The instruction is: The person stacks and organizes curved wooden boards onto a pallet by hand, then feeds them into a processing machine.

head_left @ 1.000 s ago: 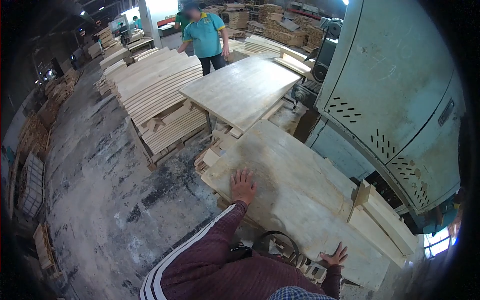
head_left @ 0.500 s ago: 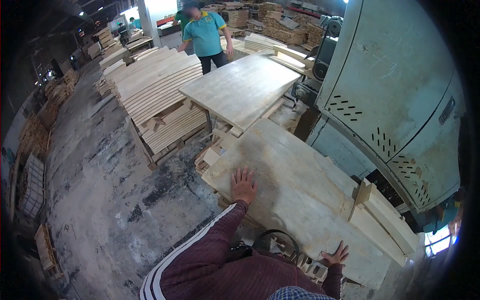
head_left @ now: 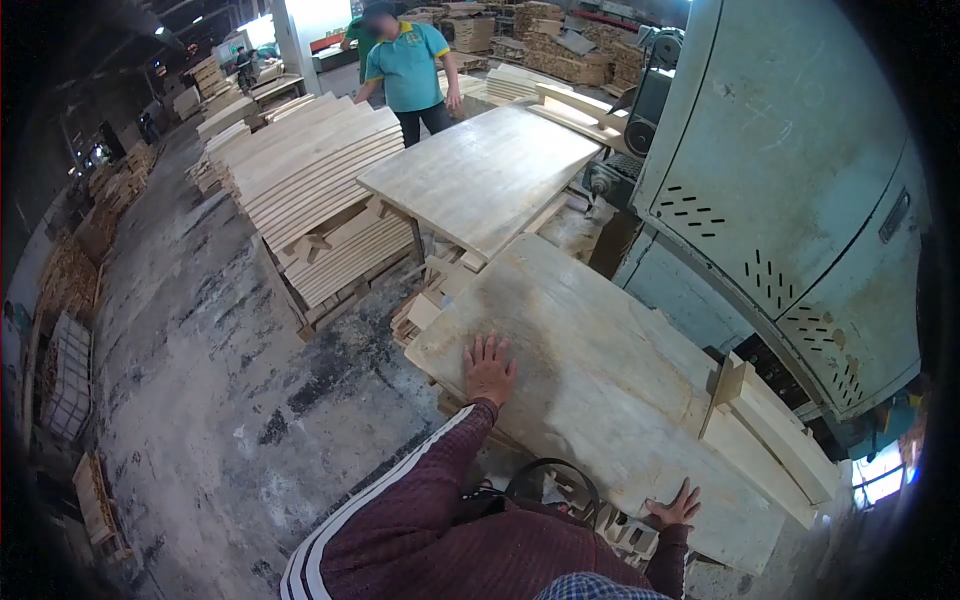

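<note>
My left hand (head_left: 490,370) lies flat, fingers spread, on the near left part of a worn wooden tabletop (head_left: 600,360). Farther right, my right hand (head_left: 675,508) rests near the front edge of the same top with its fingers apart. Neither hand holds anything. Dark stains mark the surface beside my left hand. At the right end of the top sits a light wooden board (head_left: 750,465) with a raised strip of wood (head_left: 775,430) on it. A dark curved strap or hose (head_left: 560,470) shows between my body and the table edge.
A second tabletop (head_left: 490,175) stands beyond mine, next to a large stack of boards (head_left: 320,170). A large pale green machine cabinet (head_left: 790,170) rises on the right. A co-worker in a teal shirt (head_left: 410,70) stands behind the second table. Concrete floor (head_left: 220,400) stretches along the left.
My hands stay on the tabletop almost unmoved. A long light board at the far table's right edge has shifted slightly left. The co-worker's position is nearly the same.
</note>
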Demonstrator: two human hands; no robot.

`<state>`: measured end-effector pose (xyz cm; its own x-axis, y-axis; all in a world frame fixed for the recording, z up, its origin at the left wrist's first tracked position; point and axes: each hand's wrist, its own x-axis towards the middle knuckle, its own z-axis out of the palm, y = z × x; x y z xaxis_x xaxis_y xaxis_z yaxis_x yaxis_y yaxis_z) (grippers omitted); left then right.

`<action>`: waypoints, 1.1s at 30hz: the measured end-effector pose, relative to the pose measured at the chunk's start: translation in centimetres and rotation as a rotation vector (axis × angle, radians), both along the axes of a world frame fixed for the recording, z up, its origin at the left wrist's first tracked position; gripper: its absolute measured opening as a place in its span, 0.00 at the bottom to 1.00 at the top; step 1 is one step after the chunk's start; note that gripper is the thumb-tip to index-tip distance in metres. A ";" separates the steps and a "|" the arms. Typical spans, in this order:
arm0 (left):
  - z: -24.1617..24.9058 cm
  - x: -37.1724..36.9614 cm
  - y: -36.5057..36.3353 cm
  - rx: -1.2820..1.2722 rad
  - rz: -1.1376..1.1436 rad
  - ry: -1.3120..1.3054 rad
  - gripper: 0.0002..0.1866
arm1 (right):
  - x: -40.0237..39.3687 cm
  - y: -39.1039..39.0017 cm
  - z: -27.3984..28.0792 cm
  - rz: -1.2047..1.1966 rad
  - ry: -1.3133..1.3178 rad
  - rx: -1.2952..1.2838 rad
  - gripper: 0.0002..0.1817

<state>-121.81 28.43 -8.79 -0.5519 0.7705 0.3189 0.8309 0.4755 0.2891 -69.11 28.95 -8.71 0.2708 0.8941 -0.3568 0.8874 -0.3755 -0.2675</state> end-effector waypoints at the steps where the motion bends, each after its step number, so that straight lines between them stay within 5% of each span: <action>1: 0.0 0.0 0.0 -0.009 0.002 0.001 0.27 | 0.1 0.1 -0.1 0.000 0.000 0.000 0.77; 33: -0.4 -0.1 0.1 0.044 -0.013 0.012 0.26 | 0.7 0.2 -1.2 0.005 0.009 0.038 0.76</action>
